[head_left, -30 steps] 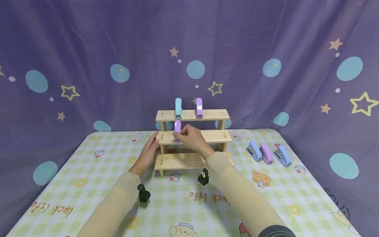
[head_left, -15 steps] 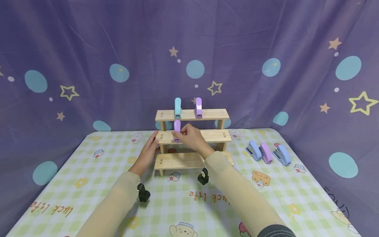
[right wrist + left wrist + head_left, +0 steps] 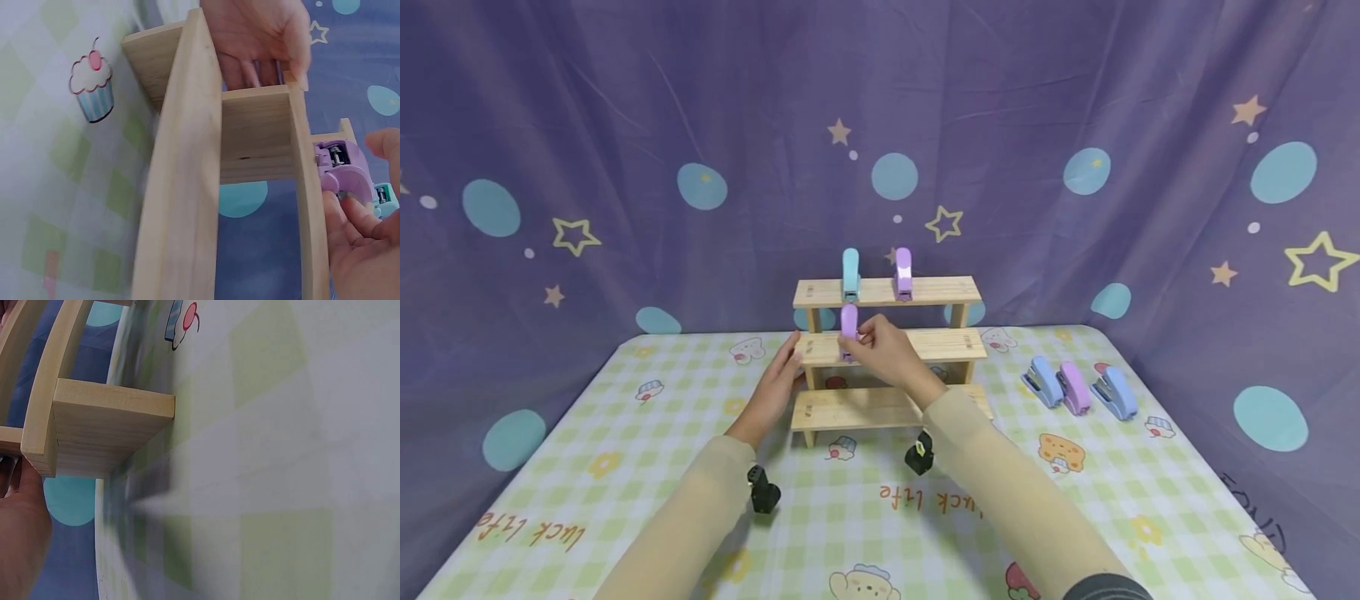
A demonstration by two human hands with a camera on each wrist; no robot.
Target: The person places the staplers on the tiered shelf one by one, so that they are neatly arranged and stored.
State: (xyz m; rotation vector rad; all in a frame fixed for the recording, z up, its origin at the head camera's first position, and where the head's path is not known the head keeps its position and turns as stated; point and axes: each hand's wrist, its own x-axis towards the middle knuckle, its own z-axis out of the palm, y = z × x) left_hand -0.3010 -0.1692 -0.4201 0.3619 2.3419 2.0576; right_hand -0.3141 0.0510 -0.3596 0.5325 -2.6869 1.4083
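A light purple stapler [image 3: 849, 321] stands upright on the middle step of a wooden three-step display rack [image 3: 891, 407]. My right hand [image 3: 887, 354] holds it from the right; the right wrist view shows curled fingers [image 3: 353, 228] against the stapler's side and the thumb near its top. My left hand [image 3: 772, 392] rests against the rack's left end at the middle step, fingers mostly straight. In the left wrist view, part of that hand [image 3: 22, 531] shows beside the board's end. On the top step stand a teal stapler [image 3: 851, 275] and another purple stapler [image 3: 903, 275].
To the right, a blue stapler [image 3: 1042, 383], a purple stapler [image 3: 1074, 388] and a second blue stapler [image 3: 1115, 393] lie in a row on the checkered tablecloth [image 3: 662, 442]. Behind the table hangs a purple curtain [image 3: 760, 125].
My right wrist has shifted very slightly right, with the fingers still at the purple stapler. The left hand, rack and other staplers stay where they were.
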